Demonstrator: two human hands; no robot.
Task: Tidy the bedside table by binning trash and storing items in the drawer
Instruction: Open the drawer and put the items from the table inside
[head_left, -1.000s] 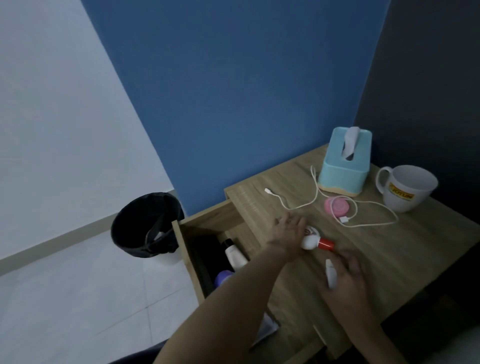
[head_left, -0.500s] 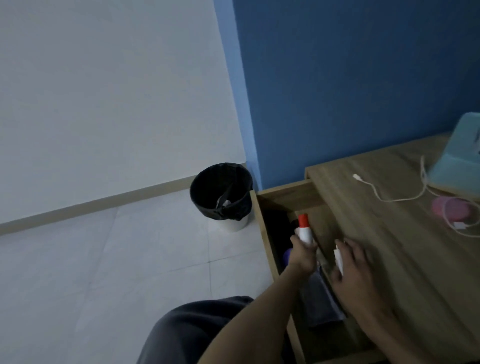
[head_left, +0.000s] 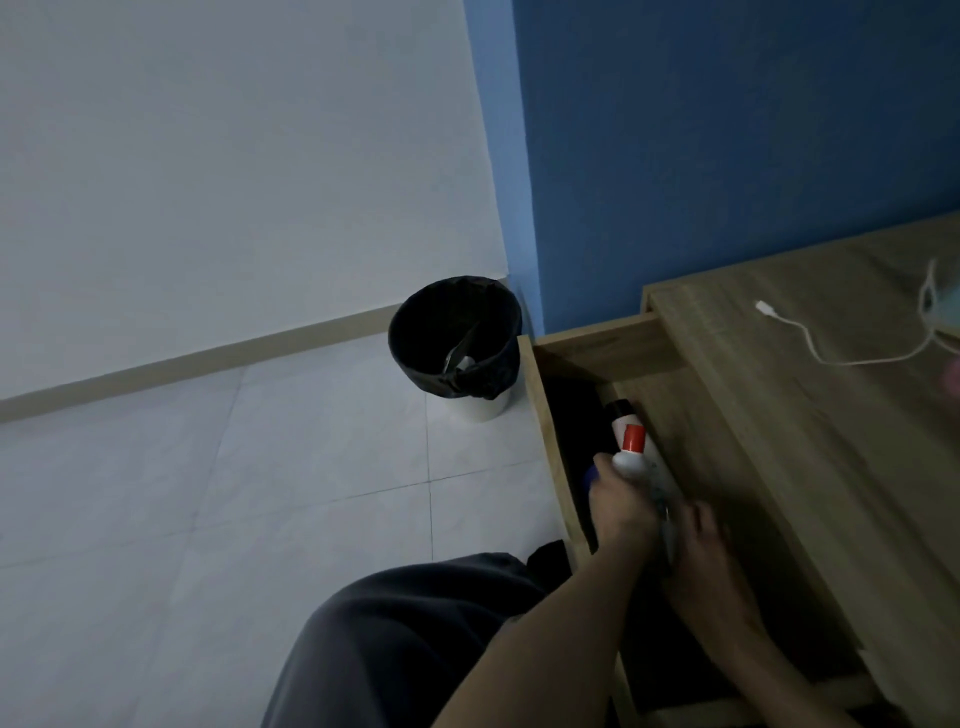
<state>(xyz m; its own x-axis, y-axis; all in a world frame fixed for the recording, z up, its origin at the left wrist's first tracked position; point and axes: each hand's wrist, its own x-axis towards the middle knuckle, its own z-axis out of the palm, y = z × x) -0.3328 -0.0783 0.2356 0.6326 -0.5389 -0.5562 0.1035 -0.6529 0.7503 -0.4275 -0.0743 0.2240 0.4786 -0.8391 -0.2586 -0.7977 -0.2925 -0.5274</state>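
Observation:
The wooden bedside table (head_left: 831, 457) has its drawer (head_left: 543, 415) pulled open toward the left. My left hand (head_left: 621, 506) grips a white bottle with a red cap (head_left: 631, 452) and holds it low over the drawer. My right hand (head_left: 698, 545) is beside it inside the drawer, fingers curled around a small pale item (head_left: 668, 535) that is blurred. A white bottle with a black cap (head_left: 621, 413) lies in the drawer behind the red cap. A bluish-purple thing (head_left: 589, 475) peeks out left of my left hand.
A black-lined bin (head_left: 457, 343) with some trash stands on the tiled floor by the blue wall, left of the drawer. A white charging cable (head_left: 831, 353) lies on the tabletop. My knee in dark trousers (head_left: 415, 649) is below the drawer.
My left hand lifted the red-capped bottle off the tabletop and carried it left and down into the drawer. My right hand followed with the small pale item. The view swung left.

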